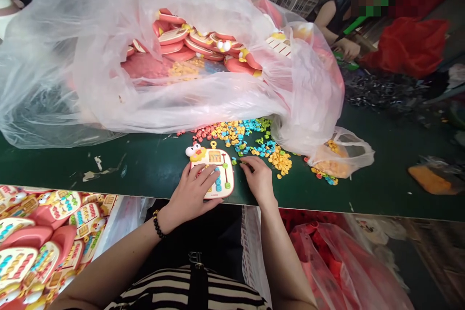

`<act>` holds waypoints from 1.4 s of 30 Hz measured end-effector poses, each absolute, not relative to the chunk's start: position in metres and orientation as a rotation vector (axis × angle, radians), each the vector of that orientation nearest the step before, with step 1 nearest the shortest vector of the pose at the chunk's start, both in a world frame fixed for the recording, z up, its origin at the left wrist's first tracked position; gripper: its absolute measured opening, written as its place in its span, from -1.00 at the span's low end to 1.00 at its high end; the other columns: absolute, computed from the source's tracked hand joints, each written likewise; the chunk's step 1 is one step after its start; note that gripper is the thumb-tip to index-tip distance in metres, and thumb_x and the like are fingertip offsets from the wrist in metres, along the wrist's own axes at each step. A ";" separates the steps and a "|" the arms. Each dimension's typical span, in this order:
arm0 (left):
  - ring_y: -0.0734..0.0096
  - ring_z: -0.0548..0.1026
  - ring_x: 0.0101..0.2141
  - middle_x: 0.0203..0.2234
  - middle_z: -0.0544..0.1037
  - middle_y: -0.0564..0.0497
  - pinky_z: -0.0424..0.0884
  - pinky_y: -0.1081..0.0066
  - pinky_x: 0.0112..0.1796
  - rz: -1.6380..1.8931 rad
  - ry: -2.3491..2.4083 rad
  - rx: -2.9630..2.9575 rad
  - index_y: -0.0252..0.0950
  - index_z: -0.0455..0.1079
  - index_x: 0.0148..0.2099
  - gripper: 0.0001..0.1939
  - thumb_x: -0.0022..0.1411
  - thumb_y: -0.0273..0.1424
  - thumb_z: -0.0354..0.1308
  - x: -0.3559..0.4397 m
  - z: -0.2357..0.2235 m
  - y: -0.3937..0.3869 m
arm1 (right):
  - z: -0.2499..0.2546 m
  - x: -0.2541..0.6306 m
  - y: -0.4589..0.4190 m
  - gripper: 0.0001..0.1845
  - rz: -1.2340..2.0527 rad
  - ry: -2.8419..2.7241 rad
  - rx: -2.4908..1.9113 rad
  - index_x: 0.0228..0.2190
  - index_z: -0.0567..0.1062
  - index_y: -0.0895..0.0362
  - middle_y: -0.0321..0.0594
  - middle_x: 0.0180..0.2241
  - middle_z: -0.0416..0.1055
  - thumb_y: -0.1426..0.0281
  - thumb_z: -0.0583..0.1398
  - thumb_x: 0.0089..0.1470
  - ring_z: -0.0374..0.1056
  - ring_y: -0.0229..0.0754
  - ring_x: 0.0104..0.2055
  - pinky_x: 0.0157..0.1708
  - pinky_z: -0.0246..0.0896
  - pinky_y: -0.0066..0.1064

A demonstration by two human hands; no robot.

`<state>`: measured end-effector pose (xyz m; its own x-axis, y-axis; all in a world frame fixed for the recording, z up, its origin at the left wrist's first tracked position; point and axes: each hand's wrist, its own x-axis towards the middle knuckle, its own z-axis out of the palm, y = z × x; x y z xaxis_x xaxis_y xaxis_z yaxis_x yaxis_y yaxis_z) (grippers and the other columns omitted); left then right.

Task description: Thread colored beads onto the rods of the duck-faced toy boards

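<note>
Item: toy, face up on the table at the near edge. My left grip: holding the toy, fingers across its face. My right grip: fingertips pinched just beside it; whether on a piece, I cannot tell. Step, as I judge: fitting loose pieces; next move calls for a steady left, an exact pinch. Hidden: buttons beneath my left fingers. Unclear: contents behind the bag's cloudy plastic.

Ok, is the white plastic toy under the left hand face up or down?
Face up: the toy shows blue buttons and green knobs beside the left hand.
</note>
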<state>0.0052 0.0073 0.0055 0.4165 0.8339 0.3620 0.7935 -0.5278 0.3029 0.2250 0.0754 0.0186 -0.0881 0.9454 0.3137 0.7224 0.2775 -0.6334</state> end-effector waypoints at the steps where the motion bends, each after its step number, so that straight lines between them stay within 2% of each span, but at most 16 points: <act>1: 0.06 0.25 0.08 0.15 0.36 -0.09 0.07 0.01 0.15 0.729 1.479 2.573 -0.27 0.27 0.17 -0.47 0.24 -0.11 0.07 0.005 0.006 0.007 | 0.018 0.219 0.075 -0.84 0.398 -1.799 -1.493 -0.34 0.57 0.08 -0.16 -0.31 0.54 0.35 0.17 0.10 0.44 -0.13 -0.33 -0.27 0.39 -0.26; 3: 0.06 0.25 0.08 0.15 0.36 -0.09 0.08 0.01 0.15 0.721 1.471 2.577 -0.27 0.28 0.16 -0.48 0.24 -0.11 0.08 0.006 0.006 0.008 | 0.020 0.205 0.076 -0.85 0.374 -1.710 -1.438 -0.33 0.56 0.07 -0.18 -0.31 0.54 0.34 0.18 0.10 0.45 -0.15 -0.33 -0.28 0.41 -0.28; 6: 0.05 0.24 0.09 0.15 0.36 -0.09 0.07 0.00 0.15 0.727 1.475 2.575 -0.28 0.28 0.16 -0.48 0.24 -0.11 0.07 0.006 0.006 0.008 | 0.020 0.183 0.081 -0.83 0.410 -1.817 -1.302 -0.32 0.56 0.05 -0.18 -0.23 0.56 0.36 0.15 0.15 0.48 -0.13 -0.18 -0.14 0.39 -0.27; 9: 0.05 0.24 0.09 0.15 0.37 -0.10 0.06 0.00 0.16 0.734 1.490 2.562 -0.27 0.28 0.16 -0.47 0.24 -0.10 0.07 0.007 0.005 0.009 | 0.017 0.172 0.084 -0.76 0.393 -1.995 -1.244 -0.27 0.58 0.04 -0.17 -0.15 0.56 0.41 0.09 0.19 0.46 -0.11 -0.07 -0.03 0.35 -0.20; 12: 0.06 0.24 0.09 0.15 0.36 -0.09 0.05 0.00 0.17 0.728 1.477 2.556 -0.26 0.29 0.16 -0.48 0.25 -0.09 0.06 0.007 0.004 0.009 | 0.016 0.176 0.079 -0.77 0.314 -2.069 -1.248 -0.27 0.59 0.03 -0.19 -0.18 0.57 0.42 0.11 0.17 0.43 -0.06 -0.02 0.01 0.30 -0.13; 16: 0.06 0.25 0.09 0.15 0.37 -0.09 0.05 0.00 0.16 0.731 1.471 2.546 -0.26 0.29 0.16 -0.48 0.25 -0.11 0.07 0.006 0.005 0.009 | 0.026 0.197 0.074 -0.80 0.406 -2.046 -1.245 -0.29 0.59 0.01 -0.23 -0.27 0.58 0.41 0.14 0.15 0.46 -0.11 -0.10 -0.05 0.33 -0.21; 20: 0.05 0.25 0.09 0.14 0.37 -0.12 0.08 0.00 0.15 0.709 1.476 2.550 -0.25 0.28 0.17 -0.47 0.22 -0.12 0.10 0.005 0.006 0.008 | 0.025 0.211 0.076 -0.78 0.246 -2.026 -1.395 -0.24 0.60 0.02 -0.16 -0.28 0.52 0.36 0.16 0.14 0.41 -0.09 -0.20 -0.15 0.35 -0.21; 27: 0.05 0.26 0.09 0.15 0.37 -0.13 0.08 -0.01 0.15 0.703 1.479 2.543 -0.26 0.29 0.16 -0.46 0.21 -0.12 0.11 0.006 0.005 0.009 | 0.007 0.204 0.073 -0.70 0.236 -2.094 -1.544 -0.17 0.57 0.03 -0.12 -0.32 0.49 0.32 0.06 0.21 0.37 -0.07 -0.25 -0.23 0.33 -0.25; 35: 0.05 0.25 0.09 0.15 0.36 -0.11 0.07 0.00 0.16 0.703 1.494 2.565 -0.27 0.28 0.17 -0.48 0.24 -0.13 0.08 0.007 0.006 0.008 | 0.020 0.182 0.087 -0.76 0.519 -1.910 -1.413 -0.23 0.58 0.04 -0.16 -0.29 0.50 0.30 0.12 0.17 0.41 -0.13 -0.26 -0.19 0.34 -0.31; 42: 0.05 0.25 0.09 0.15 0.36 -0.10 0.07 -0.01 0.16 0.725 1.474 2.573 -0.27 0.29 0.16 -0.49 0.23 -0.13 0.09 0.006 0.006 0.008 | 0.027 0.184 0.086 -0.75 0.624 -1.972 -1.394 -0.31 0.63 0.04 -0.18 -0.34 0.44 0.32 0.13 0.15 0.40 -0.17 -0.29 -0.27 0.33 -0.34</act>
<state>0.0063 0.0083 0.0060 0.4219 0.8336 0.3565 0.7912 -0.5306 0.3042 0.1842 0.0860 0.0269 -0.2359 0.9453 0.2253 0.6436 0.3257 -0.6926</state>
